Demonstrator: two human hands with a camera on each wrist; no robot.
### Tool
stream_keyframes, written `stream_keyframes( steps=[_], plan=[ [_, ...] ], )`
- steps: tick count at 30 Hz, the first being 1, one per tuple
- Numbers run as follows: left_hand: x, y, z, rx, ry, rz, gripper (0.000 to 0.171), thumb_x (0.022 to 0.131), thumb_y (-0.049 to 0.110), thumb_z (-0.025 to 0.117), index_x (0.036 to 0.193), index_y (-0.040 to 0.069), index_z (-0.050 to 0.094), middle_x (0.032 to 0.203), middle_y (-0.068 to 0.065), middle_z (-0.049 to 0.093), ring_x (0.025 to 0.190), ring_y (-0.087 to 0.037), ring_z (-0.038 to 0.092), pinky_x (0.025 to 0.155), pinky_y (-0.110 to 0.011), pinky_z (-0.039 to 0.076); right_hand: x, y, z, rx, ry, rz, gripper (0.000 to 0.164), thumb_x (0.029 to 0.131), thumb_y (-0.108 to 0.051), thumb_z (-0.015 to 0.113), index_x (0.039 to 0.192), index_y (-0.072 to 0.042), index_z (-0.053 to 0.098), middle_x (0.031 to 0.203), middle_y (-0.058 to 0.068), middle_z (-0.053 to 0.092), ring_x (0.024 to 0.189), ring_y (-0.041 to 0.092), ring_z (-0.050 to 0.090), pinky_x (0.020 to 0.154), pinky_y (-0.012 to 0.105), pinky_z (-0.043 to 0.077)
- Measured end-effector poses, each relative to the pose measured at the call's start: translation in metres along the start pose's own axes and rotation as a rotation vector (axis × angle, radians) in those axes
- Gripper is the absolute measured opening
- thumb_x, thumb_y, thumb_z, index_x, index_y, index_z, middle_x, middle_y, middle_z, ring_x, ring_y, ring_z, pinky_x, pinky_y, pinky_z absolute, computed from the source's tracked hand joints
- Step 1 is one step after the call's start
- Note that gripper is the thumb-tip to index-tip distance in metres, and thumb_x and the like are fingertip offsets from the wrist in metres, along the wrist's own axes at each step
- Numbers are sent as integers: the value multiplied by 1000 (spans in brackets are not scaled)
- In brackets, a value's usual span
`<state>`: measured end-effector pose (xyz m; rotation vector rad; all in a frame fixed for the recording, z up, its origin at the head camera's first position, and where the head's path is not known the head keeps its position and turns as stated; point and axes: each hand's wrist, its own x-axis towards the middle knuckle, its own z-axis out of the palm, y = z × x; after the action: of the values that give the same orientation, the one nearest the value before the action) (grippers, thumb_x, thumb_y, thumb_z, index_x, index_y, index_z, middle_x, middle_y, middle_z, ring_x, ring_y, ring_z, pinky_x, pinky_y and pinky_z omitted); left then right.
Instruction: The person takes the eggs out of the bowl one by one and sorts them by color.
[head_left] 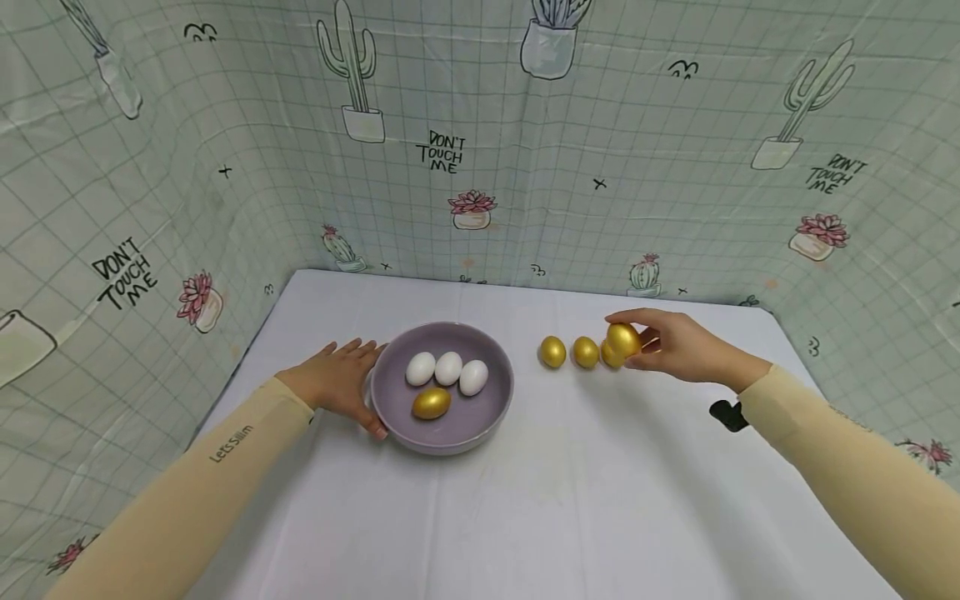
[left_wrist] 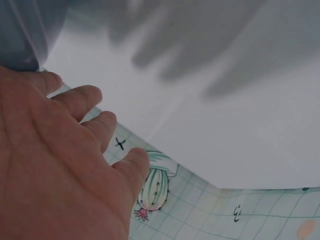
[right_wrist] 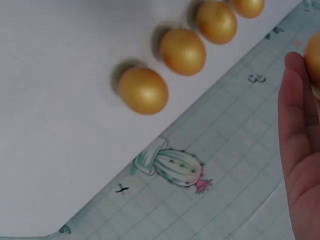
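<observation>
My right hand (head_left: 678, 346) pinches a golden egg (head_left: 623, 340) between thumb and fingers, raised above the table. In the right wrist view, only an edge of this held egg (right_wrist: 314, 57) shows. Several other golden eggs (head_left: 552, 352) lie in a row on the table, and the held egg partly hides the right end of that row. My left hand (head_left: 341, 385) rests with spread fingers against the left side of a purple bowl (head_left: 495, 408), thumb at its near rim. Inside the bowl are three white eggs (head_left: 448, 368) and one golden egg (head_left: 431, 403).
The table (head_left: 570, 517) has a white cover. A fabric backdrop (head_left: 487, 108) with a grid and cactus drawings rises behind it and along both sides. A small black shape (head_left: 727, 415) shows beside the right wrist.
</observation>
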<state>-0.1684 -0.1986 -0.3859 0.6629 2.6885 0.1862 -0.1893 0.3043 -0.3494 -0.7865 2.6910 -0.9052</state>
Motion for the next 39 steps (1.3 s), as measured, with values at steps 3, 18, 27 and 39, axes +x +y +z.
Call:
stream_keyframes(
  steps=[3,18,27,39],
  plan=[
    [0,0,0,-1,-2,0,137,55,72,84,155,-3,28,156,-28,30,144,-50,22,112,-67,16,-8,15,-9,-36,11,64,62,84,-5,80,141,-13,55,126,7,63,98,23,67,82,29,57],
    [-2,2,-2,-7,-3,2,136,55,70,86,155,-3,28,155,-28,30,143,-50,22,112,-68,16,-23,72,-26,-53,10,254,65,88,-13,78,145,-9,49,141,23,49,102,32,65,77,36,57],
    [0,0,0,-4,1,4,137,54,71,85,155,-3,28,156,-28,30,143,-50,22,112,-67,17,-19,100,-22,-60,5,317,63,90,-11,75,145,-1,47,140,29,48,93,32,59,77,36,52],
    [2,-2,2,17,-9,-3,139,53,75,83,155,-3,27,156,-27,29,144,-48,22,112,-67,17,-13,127,-12,-69,-34,435,64,90,-7,70,147,3,42,143,34,39,116,46,43,99,64,40]
  ],
)
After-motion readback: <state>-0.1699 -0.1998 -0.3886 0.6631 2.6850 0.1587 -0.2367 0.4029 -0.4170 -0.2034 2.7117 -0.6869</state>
